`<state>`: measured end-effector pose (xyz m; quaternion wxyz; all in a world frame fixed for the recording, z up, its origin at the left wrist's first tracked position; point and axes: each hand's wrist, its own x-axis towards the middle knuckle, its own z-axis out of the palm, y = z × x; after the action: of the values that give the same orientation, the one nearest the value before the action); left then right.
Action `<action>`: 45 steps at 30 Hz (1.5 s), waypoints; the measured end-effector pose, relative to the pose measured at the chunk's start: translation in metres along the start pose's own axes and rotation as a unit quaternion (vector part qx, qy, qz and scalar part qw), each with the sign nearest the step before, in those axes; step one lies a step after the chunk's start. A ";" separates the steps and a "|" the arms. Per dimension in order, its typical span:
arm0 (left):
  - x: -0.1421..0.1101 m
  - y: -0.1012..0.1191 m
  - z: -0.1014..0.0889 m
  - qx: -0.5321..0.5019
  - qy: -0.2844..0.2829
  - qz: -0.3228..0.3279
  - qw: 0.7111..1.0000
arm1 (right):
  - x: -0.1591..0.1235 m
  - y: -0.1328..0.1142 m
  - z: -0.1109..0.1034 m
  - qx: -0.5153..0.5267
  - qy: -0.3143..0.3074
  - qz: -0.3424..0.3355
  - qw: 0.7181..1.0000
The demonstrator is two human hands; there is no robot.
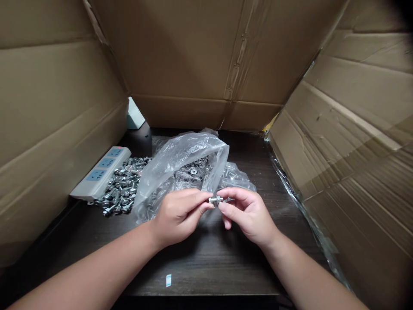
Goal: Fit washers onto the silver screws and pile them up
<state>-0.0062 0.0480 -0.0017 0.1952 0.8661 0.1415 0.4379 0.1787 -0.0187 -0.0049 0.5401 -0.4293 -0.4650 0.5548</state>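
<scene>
A small metal bolt lies sideways between my two hands above the dark table. My left hand pinches its left end between thumb and forefinger. On the bolt's right part sits a nut, with the thumb and forefinger of my right hand closed around it. Whether a washer is with the nut is too small to tell. Just behind my hands, a clear plastic bag gapes with washers and other small metal parts inside.
A heap of bolts lies at the left against a white power strip. Another clear bag of metal parts is at the right. Cardboard walls enclose the table on three sides. A small sticker lies near the front edge.
</scene>
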 end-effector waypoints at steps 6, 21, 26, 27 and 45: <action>0.001 -0.001 -0.001 0.019 -0.009 0.052 0.998 | 0.002 -0.001 -0.002 -0.003 -0.025 0.037 0.999; 0.000 -0.002 0.003 0.048 -0.035 0.102 0.993 | 0.010 0.003 -0.003 0.107 -0.066 0.233 0.964; 0.001 -0.001 0.002 0.024 -0.017 0.066 0.997 | 0.009 0.005 -0.006 0.039 -0.016 0.142 0.989; 0.001 0.000 0.002 0.017 -0.013 0.052 0.998 | 0.008 0.004 -0.007 0.036 -0.012 0.117 0.992; 0.001 -0.001 0.001 0.002 -0.018 0.063 0.998 | 0.002 0.001 -0.003 0.034 -0.067 0.090 0.993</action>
<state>-0.0043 0.0491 -0.0017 0.1678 0.8813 0.0846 0.4336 0.1818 -0.0160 -0.0061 0.4696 -0.4131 -0.4402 0.6443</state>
